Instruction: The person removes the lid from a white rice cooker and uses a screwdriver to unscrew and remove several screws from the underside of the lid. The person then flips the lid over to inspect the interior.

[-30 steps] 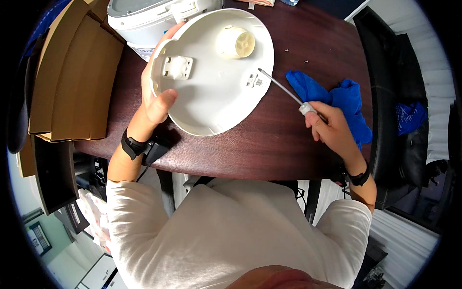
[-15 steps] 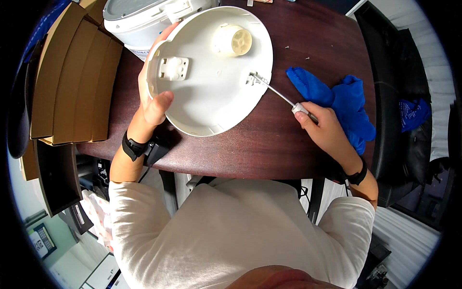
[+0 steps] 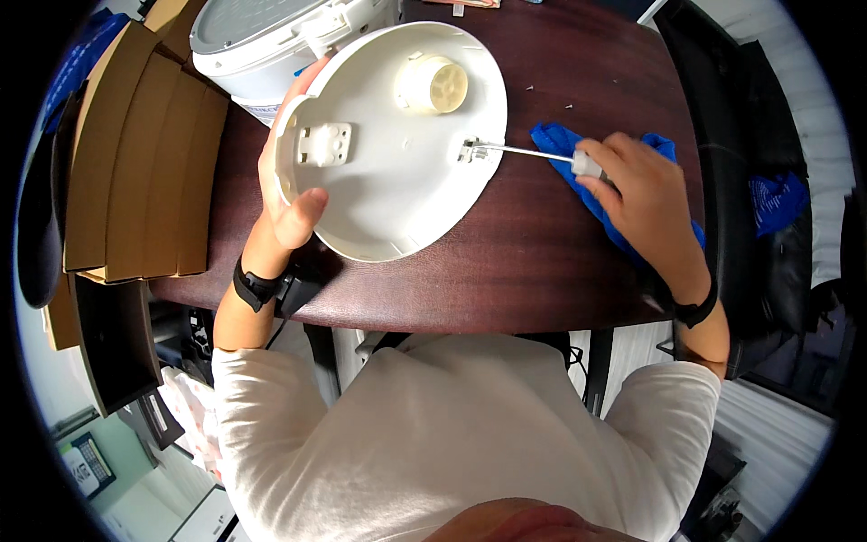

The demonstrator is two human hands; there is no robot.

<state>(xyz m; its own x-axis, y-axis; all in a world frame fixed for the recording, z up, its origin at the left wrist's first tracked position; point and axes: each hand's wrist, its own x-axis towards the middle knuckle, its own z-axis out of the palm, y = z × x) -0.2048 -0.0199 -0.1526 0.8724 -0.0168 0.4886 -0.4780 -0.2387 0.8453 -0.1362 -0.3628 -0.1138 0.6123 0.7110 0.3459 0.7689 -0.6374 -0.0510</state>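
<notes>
A round white plastic lid [image 3: 397,199] is tilted up with its hollow inside showing. My left hand [image 3: 293,203] grips it by its left rim, thumb on the near edge and the other fingers behind. Inside sit a cream cylindrical part [image 3: 435,85], a white bracket [image 3: 324,144] at the left, and a small latch piece [image 3: 470,150] at the right rim. My right hand [image 3: 637,190] is closed round the pale handle of a screwdriver [image 3: 533,153]. Its shaft points left, and the tip meets the latch piece. Below that hand lies a blue cloth [image 3: 578,172].
A white appliance body [image 3: 271,54] with a grey top stands behind the lid. Brown cardboard boxes [image 3: 153,172] line the left of the dark wooden table [image 3: 470,289]. Two tiny screws [image 3: 569,107] lie on the far right part. A black sofa [image 3: 750,181] borders the right.
My right hand has moved up and to the right and turned, so the screwdriver now lies nearly level. Its tip still meets the latch piece. The lid has shifted slightly.
</notes>
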